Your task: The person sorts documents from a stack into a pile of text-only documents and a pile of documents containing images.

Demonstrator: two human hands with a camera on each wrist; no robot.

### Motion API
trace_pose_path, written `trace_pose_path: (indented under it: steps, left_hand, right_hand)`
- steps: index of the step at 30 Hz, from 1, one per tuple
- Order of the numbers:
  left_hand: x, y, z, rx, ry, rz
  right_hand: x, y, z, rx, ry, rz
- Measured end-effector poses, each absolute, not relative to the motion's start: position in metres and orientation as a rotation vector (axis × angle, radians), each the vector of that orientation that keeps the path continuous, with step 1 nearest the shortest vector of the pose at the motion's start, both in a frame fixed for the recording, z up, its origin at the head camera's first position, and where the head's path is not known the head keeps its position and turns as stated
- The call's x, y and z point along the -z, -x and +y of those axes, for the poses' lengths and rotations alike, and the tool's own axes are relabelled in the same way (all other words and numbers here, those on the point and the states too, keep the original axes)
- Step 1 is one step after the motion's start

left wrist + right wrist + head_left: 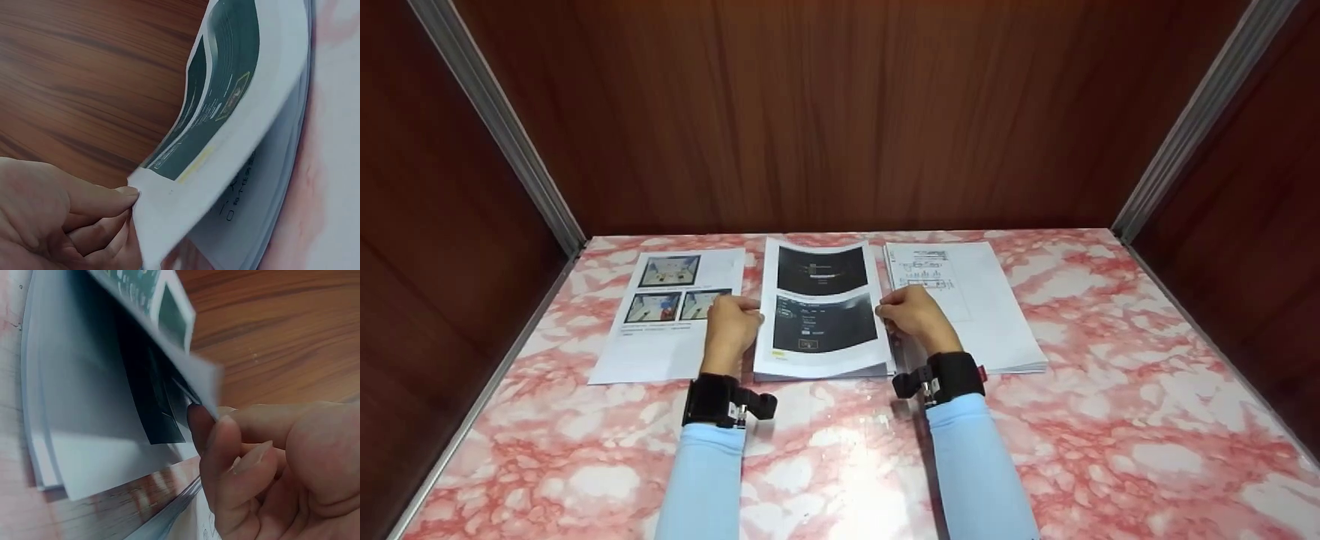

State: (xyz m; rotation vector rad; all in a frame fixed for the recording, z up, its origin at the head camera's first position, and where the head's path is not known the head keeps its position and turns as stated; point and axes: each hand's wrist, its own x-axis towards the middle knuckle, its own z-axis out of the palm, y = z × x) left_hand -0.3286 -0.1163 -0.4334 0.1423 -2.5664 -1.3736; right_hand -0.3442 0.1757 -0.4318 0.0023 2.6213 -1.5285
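Observation:
A printed sheet of paper (pixel 825 360) with two dark pictures is lifted a little above the middle paper stack (pixel 765 376). At its left edge my left hand (pixel 733 328) pinches it between thumb and fingers; the left wrist view shows the sheet (pixel 169 219) bending up from the pages below. My right hand (pixel 919 319) pinches the opposite edge, fingertips partly under the sheet in the right wrist view. Beneath the raised sheet, another page (pixel 95 422) with a dark print shows.
On the left lies a sheet (pixel 660 356) with three photos. To the right sits a stack of papers (pixel 997 330) with a line drawing on top. Wood-look panels (pixel 825 112) enclose the red-and-white marbled table (pixel 1110 420) at back and sides.

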Motion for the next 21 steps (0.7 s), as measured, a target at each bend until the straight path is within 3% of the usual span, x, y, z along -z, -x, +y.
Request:
trace_pose_path:
  steps: [21]
  left_hand:
    - [0.4387, 0.3291, -0.1149, 1.364, -0.127, -2.602]
  right_hand:
    - [0.4348, 0.3438, 0.1768, 1.408, -0.038, 2.706]
